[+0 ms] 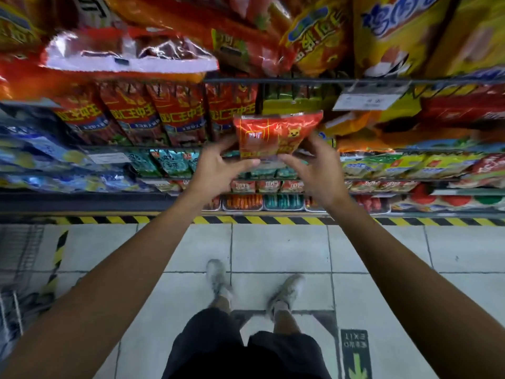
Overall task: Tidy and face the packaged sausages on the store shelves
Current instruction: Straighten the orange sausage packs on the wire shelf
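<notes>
With my left hand [221, 165] and right hand [314, 170] each gripping the red pack [276, 135] at frame centre, careless insertion could topple the row [153, 116] beside it.

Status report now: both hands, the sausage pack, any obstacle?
Left hand and right hand both grip red sausage pack. Pack held in front of shelf, not yet placed. Nothing visibly in the way.

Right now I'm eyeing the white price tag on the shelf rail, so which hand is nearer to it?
Right. The right hand grips the red sausage pack just below and left of the price tag; the left hand holds the pack's far side.
</notes>
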The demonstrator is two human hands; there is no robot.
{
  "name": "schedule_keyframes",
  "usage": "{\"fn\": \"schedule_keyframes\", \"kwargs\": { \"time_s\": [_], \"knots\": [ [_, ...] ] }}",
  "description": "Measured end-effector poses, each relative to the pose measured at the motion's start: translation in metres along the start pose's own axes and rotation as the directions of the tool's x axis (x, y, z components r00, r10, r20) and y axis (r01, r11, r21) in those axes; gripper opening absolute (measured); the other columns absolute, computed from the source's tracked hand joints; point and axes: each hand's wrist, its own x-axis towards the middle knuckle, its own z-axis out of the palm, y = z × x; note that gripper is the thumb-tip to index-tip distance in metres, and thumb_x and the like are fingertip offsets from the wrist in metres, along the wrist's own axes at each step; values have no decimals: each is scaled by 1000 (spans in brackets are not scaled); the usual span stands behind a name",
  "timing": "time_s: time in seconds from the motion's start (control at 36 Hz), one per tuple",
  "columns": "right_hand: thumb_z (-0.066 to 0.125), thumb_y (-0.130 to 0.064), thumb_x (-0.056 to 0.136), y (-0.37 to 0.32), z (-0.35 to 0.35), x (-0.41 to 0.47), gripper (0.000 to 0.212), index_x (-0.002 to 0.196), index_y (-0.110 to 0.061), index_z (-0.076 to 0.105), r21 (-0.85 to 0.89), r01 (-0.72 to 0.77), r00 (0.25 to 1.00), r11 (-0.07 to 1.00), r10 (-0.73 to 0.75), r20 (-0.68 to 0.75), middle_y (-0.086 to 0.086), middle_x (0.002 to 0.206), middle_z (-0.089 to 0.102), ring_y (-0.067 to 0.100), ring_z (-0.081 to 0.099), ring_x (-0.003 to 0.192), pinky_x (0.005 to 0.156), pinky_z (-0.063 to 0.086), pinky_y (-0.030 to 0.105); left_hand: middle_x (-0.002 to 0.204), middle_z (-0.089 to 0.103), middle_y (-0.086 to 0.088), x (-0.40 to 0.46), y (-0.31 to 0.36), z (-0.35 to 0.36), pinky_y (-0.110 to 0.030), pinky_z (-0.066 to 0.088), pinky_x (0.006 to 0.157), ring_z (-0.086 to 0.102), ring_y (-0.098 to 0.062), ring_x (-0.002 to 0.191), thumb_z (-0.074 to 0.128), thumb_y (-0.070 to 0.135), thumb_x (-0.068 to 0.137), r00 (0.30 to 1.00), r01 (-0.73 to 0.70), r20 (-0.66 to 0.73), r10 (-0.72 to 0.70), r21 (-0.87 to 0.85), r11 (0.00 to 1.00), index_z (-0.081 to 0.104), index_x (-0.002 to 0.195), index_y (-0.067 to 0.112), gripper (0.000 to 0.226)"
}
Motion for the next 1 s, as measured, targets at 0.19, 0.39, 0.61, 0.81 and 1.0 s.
{"fn": "schedule_keyframes", "kwargs": {
  "time_s": [0.19,0.39,0.61,0.81,1.0],
  "knots": [
    [73,-21,96,9,2,32,47,137,-5,58,128,116,971,985,-86,-222,-6,127,71,4,65,120,106,53,32,118,73,6,37,14,10,-19,53,97,69,4,108,86,12,82,993,-100,-68,100,6,995,69,116,22,39],
    [68,-20,99,37,20,41,50,145,-5,53,32,130,962,991,-118,-246,0,130,69,10,64,122,105,51,24,125,71,-7,50,-23,29,-29,54,105,69,-8,113,83,-3,83,992,-70,-108,68,-19,997,65,127,2,48],
    [60,-33,105,57,36,57,50,146,-6,52,-138,155,924,978,-193,-331,4,115,73,5,64,95,77,51,16,115,71,13,69,-42,24,-15,51,95,67,5,109,76,9,94,991,-130,-31,132,45,990,64,121,19,31],
    [57,-31,106,73,40,57,51,150,-7,46,-195,126,932,973,-183,-314,19,98,72,30,68,83,74,53,48,126,68,3,77,-57,30,-17,49,102,64,2,115,68,8,100,989,-147,33,145,84,986,61,134,6,35],
    [54,-25,108,75,43,67,47,149,-4,47,-273,132,946,953,-203,-253,20,106,71,37,67,90,76,51,51,130,67,-1,81,-68,37,-23,48,110,62,-9,124,64,9,102,986,-166,32,164,115,979,59,138,5,36]
  ]
}}
